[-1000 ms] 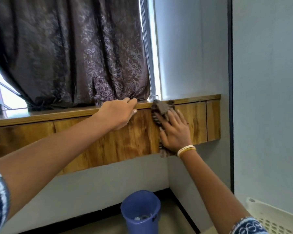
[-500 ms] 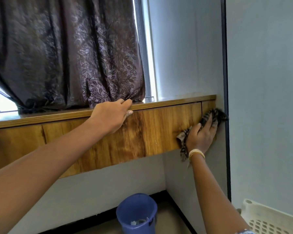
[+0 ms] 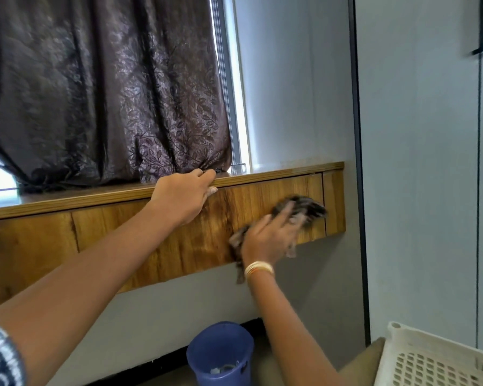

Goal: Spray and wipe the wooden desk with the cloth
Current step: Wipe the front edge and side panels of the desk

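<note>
The wooden desk (image 3: 117, 240) runs along the wall under the window, its grained front panel facing me. My right hand (image 3: 271, 235) presses a dark striped cloth (image 3: 308, 206) flat against that front panel near its right end, fingers stretched out over the cloth; the hand and cloth are blurred. My left hand (image 3: 183, 197) holds the desk's top edge, fingers hooked over the rim and thumb below it. No spray bottle is in view.
A dark patterned curtain (image 3: 103, 87) hangs to the desk top behind my left hand. On the floor under the desk stands a blue bucket (image 3: 221, 355). A white perforated basket (image 3: 435, 360) sits at the lower right. A grey wall panel (image 3: 418, 162) closes the right side.
My right hand swept the cloth from the middle of the front panel out to the far right end, then back a little leftward. The left hand has kept its hold on the desk edge.
</note>
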A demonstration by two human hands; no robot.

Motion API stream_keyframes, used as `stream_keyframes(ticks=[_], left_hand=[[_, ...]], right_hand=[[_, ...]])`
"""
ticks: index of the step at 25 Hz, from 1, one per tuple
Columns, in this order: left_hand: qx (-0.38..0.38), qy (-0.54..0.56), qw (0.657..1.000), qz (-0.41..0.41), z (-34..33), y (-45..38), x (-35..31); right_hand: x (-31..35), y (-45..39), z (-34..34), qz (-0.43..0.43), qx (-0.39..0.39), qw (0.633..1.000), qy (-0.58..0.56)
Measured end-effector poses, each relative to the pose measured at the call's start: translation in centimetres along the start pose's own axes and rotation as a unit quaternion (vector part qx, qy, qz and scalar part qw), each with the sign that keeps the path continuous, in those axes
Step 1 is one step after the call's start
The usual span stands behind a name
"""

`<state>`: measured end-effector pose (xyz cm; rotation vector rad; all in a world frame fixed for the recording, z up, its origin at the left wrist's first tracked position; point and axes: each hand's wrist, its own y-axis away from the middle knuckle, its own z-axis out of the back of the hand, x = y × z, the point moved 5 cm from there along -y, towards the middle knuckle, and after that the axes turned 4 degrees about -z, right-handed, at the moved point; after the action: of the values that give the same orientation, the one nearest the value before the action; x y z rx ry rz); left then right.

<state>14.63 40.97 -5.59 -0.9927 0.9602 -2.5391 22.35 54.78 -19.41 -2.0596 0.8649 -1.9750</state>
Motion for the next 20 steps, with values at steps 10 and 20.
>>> stream_keyframes(ticks=[10,20], left_hand=[[-0.011,-0.001,1.000,-0.007,0.1,0.0,0.2],[-0.008,-0.012,1.000,0.016,-0.1,-0.2,0.1]], right_hand=[[-4.2,-8.1,2.3,0.196,0.078,0.976,0.043],[4.5,2.2,-0.7,0.413,0.151,0.897,0.031]])
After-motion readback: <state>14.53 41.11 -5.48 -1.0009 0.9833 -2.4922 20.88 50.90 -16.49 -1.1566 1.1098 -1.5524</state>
